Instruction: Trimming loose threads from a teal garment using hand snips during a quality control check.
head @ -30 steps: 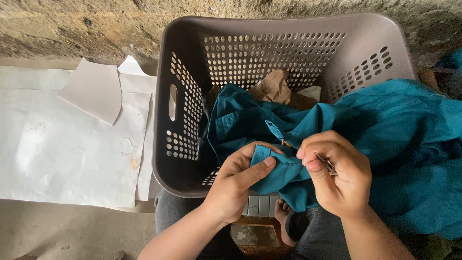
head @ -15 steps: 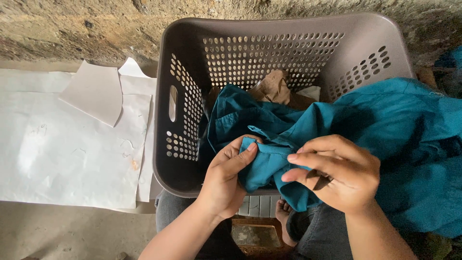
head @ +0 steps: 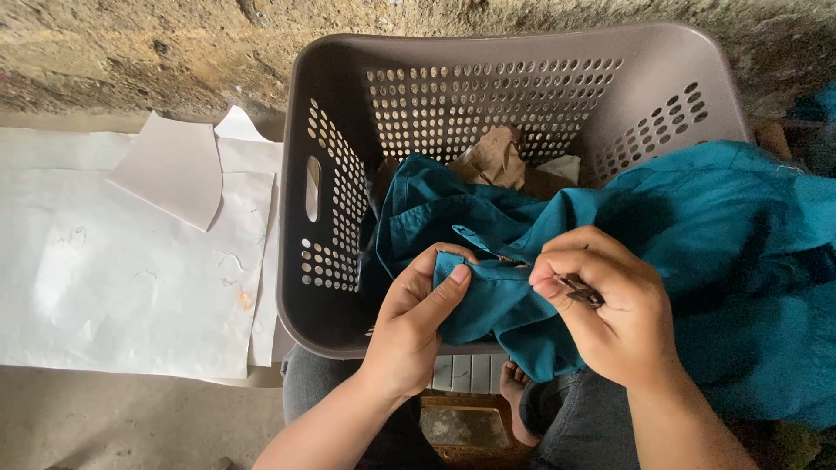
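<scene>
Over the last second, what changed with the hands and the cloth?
The right hand, gripping a small dark tool, shifted slightly left then back. The left hand re-pinched the teal garment, thumb now on top of the fold. The grey basket and white paper sheets stayed put.

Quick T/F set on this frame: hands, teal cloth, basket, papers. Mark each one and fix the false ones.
1. The left hand pinches a fold of the teal garment under its thumb. True.
2. The right hand is empty. False: it grips a small dark tool between its fingers, against the cloth; what kind of tool is too small to tell.
3. The basket is grey-brown with perforated walls. True.
4. The teal garment lies wholly inside the basket. False: it spills over the basket's right side and the near rim.
5. The white paper sheets lie inside the basket. False: they lie on the ground to its left.
6. Tan cloth shows in the basket behind the teal garment. True.
</scene>
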